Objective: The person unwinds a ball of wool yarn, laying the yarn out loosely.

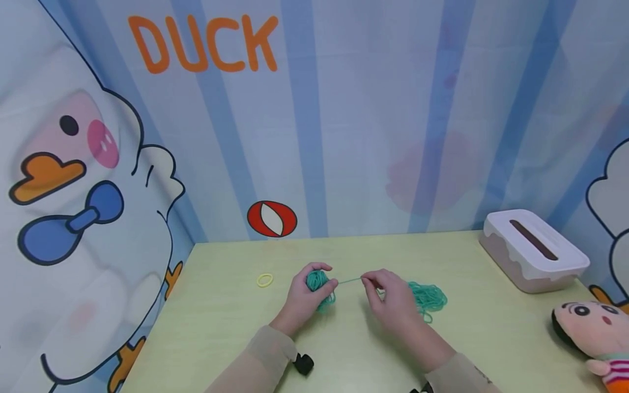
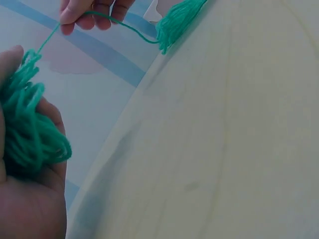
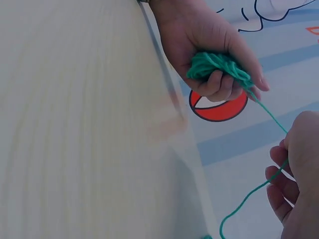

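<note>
My left hand (image 1: 306, 297) grips a bundle of green yarn (image 1: 316, 280), its loops bulging out between thumb and fingers in the left wrist view. From that bundle a single strand (image 3: 269, 114) runs across to my right hand (image 1: 391, 299), which pinches it between thumb and fingertips. Past the right hand the strand hangs slack and leads to a loose pile of green yarn (image 1: 428, 297) on the table. Part of that pile is hidden behind the right hand in the head view.
A yellow ring-shaped band (image 1: 265, 280) lies on the table (image 1: 221, 327) left of the left hand. At the back right stands a tissue box (image 1: 533, 251). A plush doll (image 1: 597, 338) is at the right edge. A printed curtain (image 1: 354, 136) hangs behind the table.
</note>
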The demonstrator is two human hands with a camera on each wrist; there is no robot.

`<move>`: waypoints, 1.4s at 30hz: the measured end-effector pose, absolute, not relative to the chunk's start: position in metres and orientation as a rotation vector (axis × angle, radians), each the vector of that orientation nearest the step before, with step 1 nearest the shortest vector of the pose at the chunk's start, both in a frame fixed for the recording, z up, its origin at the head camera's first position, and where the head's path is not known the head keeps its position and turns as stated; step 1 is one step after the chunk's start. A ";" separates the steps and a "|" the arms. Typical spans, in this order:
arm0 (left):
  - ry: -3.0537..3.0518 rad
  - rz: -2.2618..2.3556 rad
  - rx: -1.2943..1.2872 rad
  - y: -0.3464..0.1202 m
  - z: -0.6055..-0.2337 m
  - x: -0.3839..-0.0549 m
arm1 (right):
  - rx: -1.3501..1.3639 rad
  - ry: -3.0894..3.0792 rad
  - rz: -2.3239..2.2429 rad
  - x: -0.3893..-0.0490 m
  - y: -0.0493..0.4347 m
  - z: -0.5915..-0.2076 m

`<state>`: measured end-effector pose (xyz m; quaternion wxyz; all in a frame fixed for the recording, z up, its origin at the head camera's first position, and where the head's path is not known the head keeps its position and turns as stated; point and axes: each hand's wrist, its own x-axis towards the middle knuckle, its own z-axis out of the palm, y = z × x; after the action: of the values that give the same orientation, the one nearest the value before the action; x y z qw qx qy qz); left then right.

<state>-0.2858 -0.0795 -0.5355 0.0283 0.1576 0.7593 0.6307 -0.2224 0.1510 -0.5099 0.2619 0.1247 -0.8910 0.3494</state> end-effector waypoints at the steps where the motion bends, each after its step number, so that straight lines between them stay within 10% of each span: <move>1: 2.339 1.947 0.484 -0.080 -0.535 -0.286 | 0.331 -2.398 0.947 -0.222 0.155 -0.510; 42: 2.199 2.111 0.461 -0.080 -0.534 -0.287 | -0.260 -2.831 0.739 -0.205 0.292 -0.508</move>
<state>-0.2873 -0.0805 -0.5344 0.0293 0.1494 0.7131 0.6844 -0.2047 0.2921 -0.5083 0.1018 -0.0881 -0.9587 0.2504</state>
